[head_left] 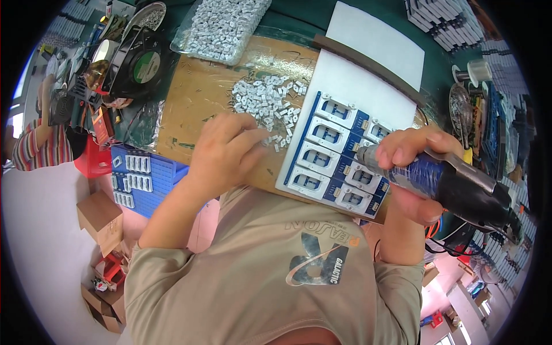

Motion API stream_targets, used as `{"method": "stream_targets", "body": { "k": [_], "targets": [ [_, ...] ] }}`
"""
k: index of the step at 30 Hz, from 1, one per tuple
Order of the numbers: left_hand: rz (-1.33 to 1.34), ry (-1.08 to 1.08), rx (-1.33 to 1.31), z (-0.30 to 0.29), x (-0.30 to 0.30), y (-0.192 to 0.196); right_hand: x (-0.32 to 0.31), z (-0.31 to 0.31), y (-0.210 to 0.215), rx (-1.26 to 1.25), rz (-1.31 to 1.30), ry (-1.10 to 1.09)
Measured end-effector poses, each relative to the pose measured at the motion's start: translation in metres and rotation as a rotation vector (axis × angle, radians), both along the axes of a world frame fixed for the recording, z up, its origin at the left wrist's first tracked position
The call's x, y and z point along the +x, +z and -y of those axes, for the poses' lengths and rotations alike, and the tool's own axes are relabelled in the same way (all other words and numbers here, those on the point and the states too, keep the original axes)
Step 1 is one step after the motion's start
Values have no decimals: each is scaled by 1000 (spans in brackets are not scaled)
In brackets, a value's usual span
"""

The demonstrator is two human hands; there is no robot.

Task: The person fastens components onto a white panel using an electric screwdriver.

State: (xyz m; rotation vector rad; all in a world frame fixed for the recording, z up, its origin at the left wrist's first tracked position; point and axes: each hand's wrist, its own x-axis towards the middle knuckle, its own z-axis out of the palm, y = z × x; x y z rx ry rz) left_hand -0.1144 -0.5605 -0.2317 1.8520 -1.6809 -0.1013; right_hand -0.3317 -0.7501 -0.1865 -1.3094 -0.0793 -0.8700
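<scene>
Here, keep the desk [190, 98] steady underfoot of everything. Hold the blue-and-white fixture panel [336, 155] flat, just left of the right hand [411, 172], fist closed around the powered screwdriver [443, 184], tip square over one socket. Rest the left hand [227, 152], loosely curled and holding nothing visible, beside the pile of small white parts [264, 100].

The green-topped desk [299, 17] carries a brown scuffed work board [201, 98] strewn with small white plastic parts [264, 100], a clear bag of the same parts [221, 26], a white rectangular sheet [368, 75], and a black round fan [141, 63].
</scene>
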Motion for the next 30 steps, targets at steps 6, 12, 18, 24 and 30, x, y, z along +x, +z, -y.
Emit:
{"method": "stream_targets", "body": {
  "k": [6, 12, 18, 24, 30],
  "targets": [
    [61, -57, 30, -1, -13, 0, 0, 3, -5, -53, 32, 23],
    [58, -75, 62, 4, -17, 1, -1, 0, 0, -20, -1, -3],
    [27, -57, 62, 1, -10, 8, -4, 4, -2, -114, -46, -38],
    [-18, -97, 143, -8, -8, 9, -4, 7, -4, -132, -38, -1],
    [-3, -19, 155, -6, -15, 10, -5, 6, -3, -115, -51, -5]
  ]
}}
